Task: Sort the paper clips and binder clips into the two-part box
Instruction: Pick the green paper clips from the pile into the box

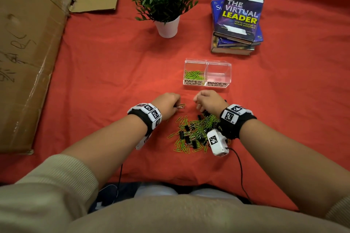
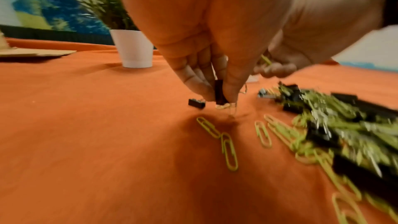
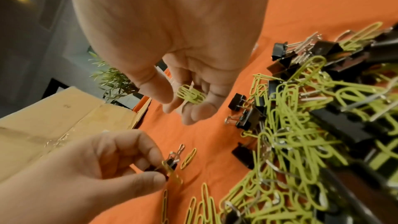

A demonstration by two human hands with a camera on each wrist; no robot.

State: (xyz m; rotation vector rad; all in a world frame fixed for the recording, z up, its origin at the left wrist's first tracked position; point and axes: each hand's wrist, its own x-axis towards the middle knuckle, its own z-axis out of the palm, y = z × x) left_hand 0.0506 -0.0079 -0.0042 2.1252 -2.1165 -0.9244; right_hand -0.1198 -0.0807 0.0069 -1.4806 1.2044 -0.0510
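A mixed pile (image 1: 197, 132) of green paper clips and black binder clips lies on the red cloth between my wrists. My left hand (image 1: 168, 103) pinches a black binder clip (image 2: 220, 94) just above the cloth, left of the pile; in the right wrist view the same binder clip (image 3: 170, 163) has a green clip caught on it. My right hand (image 1: 206, 100) hovers above the pile's far edge, its curled fingers holding a few green paper clips (image 3: 190, 94). The clear two-part box (image 1: 207, 73) stands just beyond both hands; its left half holds green paper clips (image 1: 194, 75).
A potted plant (image 1: 166, 5) stands at the back centre and a stack of books (image 1: 237, 22) at the back right. Flattened cardboard (image 1: 28, 53) covers the left side. Another loose binder clip (image 2: 196, 103) lies by my left fingers.
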